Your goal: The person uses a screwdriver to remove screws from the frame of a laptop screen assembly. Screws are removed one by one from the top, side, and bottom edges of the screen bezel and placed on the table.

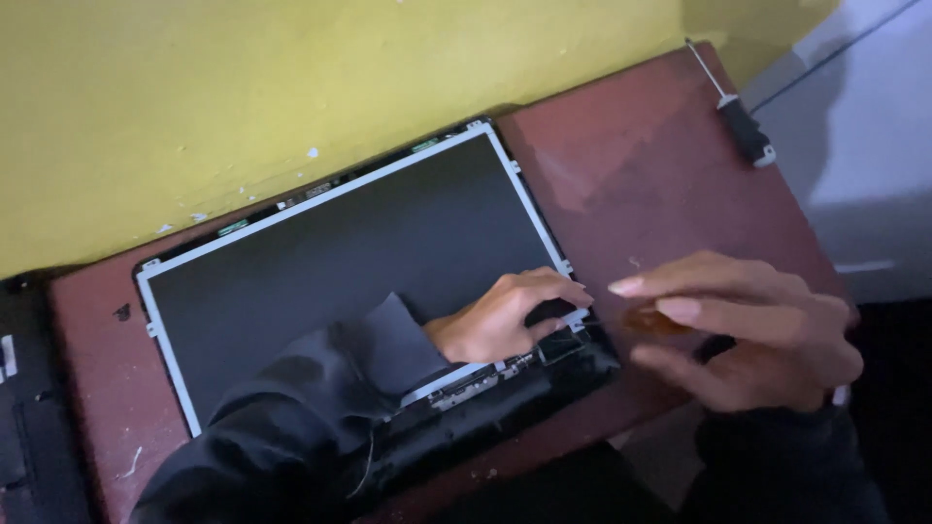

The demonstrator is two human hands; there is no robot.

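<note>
On the reddish-brown counter [670,184], against the yellow wall [291,87], lies a bare laptop display panel [349,262], dark-faced with a thin silver frame, set at a slant with its far edge along the wall. All else is placed from this panel.

At the panel's near right corner the left hand [505,315], coming out of a dark sleeve [320,388] that crosses the panel's near half, rests on the glass with its fingers curled over the corner, pressing it down; the fingers are bent and close together, clamped on the panel's edge. Just right of that corner the right hand [748,330] hovers above the counter, its fingers pinched round the amber handle of a small screwdriver [652,320], whose thin shaft points left toward the corner and the left hand's fingertips. The tip itself is too small and blurred to tell whether it touches the frame.

Along the panel's near edge a strip of dark housing with small metal parts [476,383] shows.

Well beyond the panel's far right corner, at the counter's far edge, a second screwdriver [743,126] with a black handle lies untouched.
</note>
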